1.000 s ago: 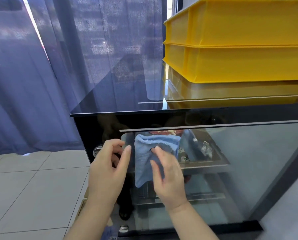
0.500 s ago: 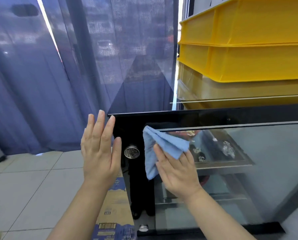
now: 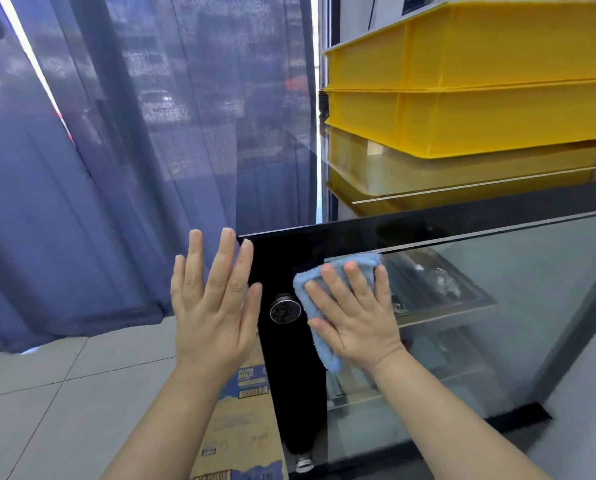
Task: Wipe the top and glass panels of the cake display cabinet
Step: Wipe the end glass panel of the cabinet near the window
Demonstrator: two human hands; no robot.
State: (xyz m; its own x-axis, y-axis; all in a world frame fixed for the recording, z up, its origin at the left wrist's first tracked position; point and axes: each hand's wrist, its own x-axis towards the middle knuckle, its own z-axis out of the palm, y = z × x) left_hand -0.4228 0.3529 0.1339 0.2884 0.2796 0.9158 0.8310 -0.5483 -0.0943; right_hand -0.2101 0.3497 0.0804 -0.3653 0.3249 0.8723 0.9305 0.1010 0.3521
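The cake display cabinet (image 3: 289,358) has a black frame, a glossy top and a glass front panel (image 3: 497,334). My right hand (image 3: 355,317) lies flat on a light blue cloth (image 3: 310,289), pressing it against the upper left of the glass panel. My left hand (image 3: 216,303) is raised with its fingers spread and straight, beside the cabinet's left corner, holding nothing. A round metal lock (image 3: 285,308) sits on the black strip between my two hands.
Two stacked yellow crates (image 3: 480,91) stand on the cabinet top at the right. Blue curtains (image 3: 116,150) hang behind and to the left. A flattened cardboard box (image 3: 241,417) lies on the tiled floor (image 3: 47,393) by the cabinet's foot. Glass shelves show inside.
My right hand went from gripping the cloth to pressing it flat on the glass, higher up. My left hand let go, opened and rose beside the cabinet corner. The view shifted left.
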